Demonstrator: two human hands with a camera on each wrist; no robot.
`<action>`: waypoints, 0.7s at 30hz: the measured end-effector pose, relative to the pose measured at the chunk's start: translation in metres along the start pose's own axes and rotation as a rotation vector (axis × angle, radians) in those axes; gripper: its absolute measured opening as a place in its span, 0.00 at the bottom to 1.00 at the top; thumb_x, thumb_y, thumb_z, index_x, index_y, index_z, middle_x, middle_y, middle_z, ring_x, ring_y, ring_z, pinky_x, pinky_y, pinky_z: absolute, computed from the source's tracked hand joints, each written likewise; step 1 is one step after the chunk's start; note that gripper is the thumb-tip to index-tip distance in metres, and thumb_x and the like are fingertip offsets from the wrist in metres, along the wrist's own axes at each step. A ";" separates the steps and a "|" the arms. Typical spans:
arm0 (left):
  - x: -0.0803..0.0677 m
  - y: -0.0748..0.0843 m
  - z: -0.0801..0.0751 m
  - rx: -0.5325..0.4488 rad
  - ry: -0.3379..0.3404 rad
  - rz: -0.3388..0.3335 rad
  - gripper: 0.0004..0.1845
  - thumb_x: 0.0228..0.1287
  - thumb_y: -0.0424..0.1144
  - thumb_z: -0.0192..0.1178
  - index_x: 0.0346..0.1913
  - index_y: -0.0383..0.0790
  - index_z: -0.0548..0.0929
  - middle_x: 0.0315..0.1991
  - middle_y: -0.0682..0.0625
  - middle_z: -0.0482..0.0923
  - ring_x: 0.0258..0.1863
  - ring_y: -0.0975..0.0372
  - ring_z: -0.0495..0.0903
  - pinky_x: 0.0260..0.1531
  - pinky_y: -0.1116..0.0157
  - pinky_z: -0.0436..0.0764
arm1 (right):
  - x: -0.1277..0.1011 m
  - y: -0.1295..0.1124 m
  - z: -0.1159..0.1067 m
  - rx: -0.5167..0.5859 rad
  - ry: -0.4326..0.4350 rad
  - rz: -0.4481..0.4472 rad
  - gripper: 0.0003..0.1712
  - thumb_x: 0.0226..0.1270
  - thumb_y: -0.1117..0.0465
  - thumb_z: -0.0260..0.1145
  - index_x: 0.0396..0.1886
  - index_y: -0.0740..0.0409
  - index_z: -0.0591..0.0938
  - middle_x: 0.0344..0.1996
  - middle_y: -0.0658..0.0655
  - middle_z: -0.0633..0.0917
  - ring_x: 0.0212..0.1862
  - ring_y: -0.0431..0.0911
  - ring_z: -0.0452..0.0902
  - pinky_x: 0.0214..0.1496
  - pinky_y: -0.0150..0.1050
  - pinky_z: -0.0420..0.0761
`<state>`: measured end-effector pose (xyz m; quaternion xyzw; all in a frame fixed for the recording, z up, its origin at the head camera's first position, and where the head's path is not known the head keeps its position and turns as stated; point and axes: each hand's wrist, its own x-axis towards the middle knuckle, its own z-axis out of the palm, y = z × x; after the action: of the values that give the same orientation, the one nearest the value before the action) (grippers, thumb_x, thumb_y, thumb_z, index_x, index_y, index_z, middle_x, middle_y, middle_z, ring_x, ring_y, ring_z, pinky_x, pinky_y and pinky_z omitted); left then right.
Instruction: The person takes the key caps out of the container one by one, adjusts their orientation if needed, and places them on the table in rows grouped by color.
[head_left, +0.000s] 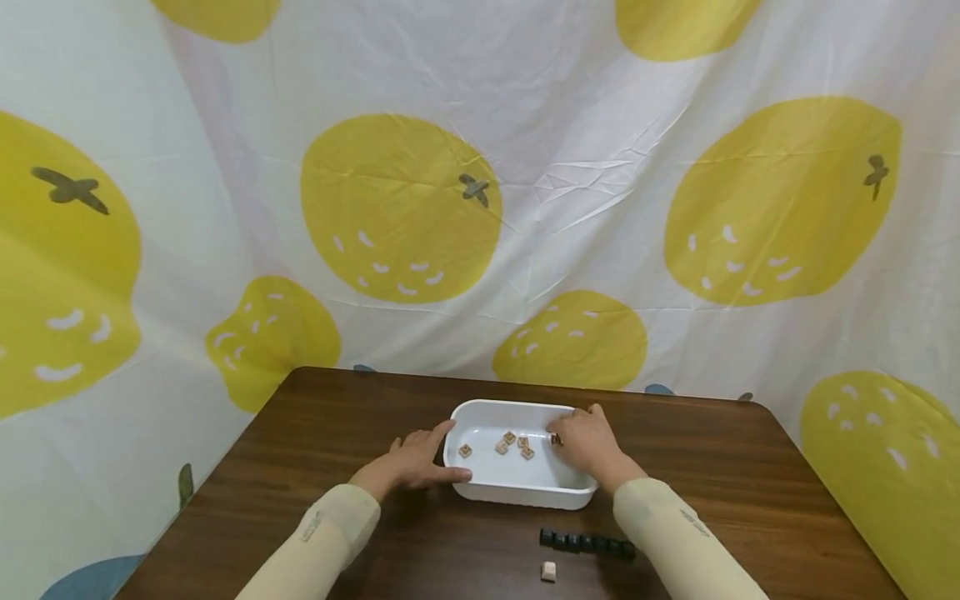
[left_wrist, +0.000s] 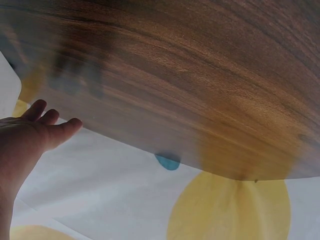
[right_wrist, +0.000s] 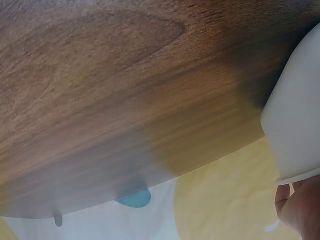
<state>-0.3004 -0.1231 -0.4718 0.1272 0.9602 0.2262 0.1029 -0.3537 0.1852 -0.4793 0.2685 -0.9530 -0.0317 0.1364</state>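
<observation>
Both hands sit at the white tray (head_left: 480, 483), whose long axis I see running left-right, mid-table: my left hand (head_left: 411, 463) braces its left end, fingers straight, while my right hand (head_left: 588, 440) reaches inside, fingertips pinching a small wooden cube (head_left: 555, 438). Bare table (head_left: 315, 433) lies open on the left and right; a row of black cubes (head_left: 587, 542) sits near the front edge.

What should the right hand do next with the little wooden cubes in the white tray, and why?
Probably lift the right hand out of the white tray, carrying the wooden cube at its fingertips. The left hand already steadies the tray's left rim, and four cubes remain inside.
</observation>
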 end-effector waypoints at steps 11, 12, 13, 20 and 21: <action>0.000 -0.001 0.001 -0.001 0.003 -0.007 0.54 0.55 0.68 0.65 0.77 0.47 0.54 0.71 0.35 0.62 0.72 0.41 0.58 0.66 0.35 0.52 | 0.001 0.001 0.000 0.055 0.112 0.028 0.07 0.57 0.58 0.73 0.36 0.46 0.87 0.28 0.46 0.87 0.30 0.47 0.75 0.38 0.49 0.65; 0.000 -0.001 0.001 -0.003 0.001 -0.008 0.54 0.55 0.68 0.65 0.77 0.47 0.54 0.71 0.35 0.62 0.72 0.41 0.58 0.66 0.35 0.52 | 0.001 0.001 0.000 0.062 0.117 0.035 0.08 0.57 0.58 0.73 0.38 0.46 0.88 0.29 0.45 0.87 0.30 0.47 0.76 0.38 0.49 0.66; 0.000 -0.001 0.001 -0.004 -0.001 -0.009 0.54 0.55 0.68 0.65 0.77 0.47 0.54 0.71 0.35 0.62 0.72 0.41 0.57 0.66 0.35 0.52 | 0.001 0.001 -0.001 0.068 0.121 0.040 0.08 0.58 0.58 0.73 0.39 0.47 0.88 0.29 0.46 0.87 0.31 0.47 0.76 0.38 0.49 0.66; 0.001 0.000 0.001 -0.002 -0.004 -0.003 0.54 0.55 0.69 0.65 0.78 0.47 0.53 0.72 0.35 0.61 0.72 0.41 0.57 0.66 0.35 0.51 | 0.000 0.001 -0.009 0.201 0.103 0.122 0.11 0.58 0.60 0.70 0.42 0.50 0.88 0.34 0.49 0.88 0.37 0.48 0.82 0.44 0.49 0.69; 0.002 0.000 0.000 -0.001 -0.004 -0.003 0.54 0.55 0.68 0.65 0.78 0.47 0.53 0.72 0.35 0.61 0.72 0.41 0.57 0.66 0.35 0.51 | 0.000 0.001 -0.010 0.236 0.099 0.144 0.12 0.58 0.61 0.70 0.43 0.51 0.88 0.35 0.49 0.88 0.38 0.48 0.83 0.45 0.50 0.69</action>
<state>-0.3016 -0.1221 -0.4722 0.1263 0.9601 0.2264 0.1053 -0.3508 0.1861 -0.4696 0.2149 -0.9591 0.1036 0.1525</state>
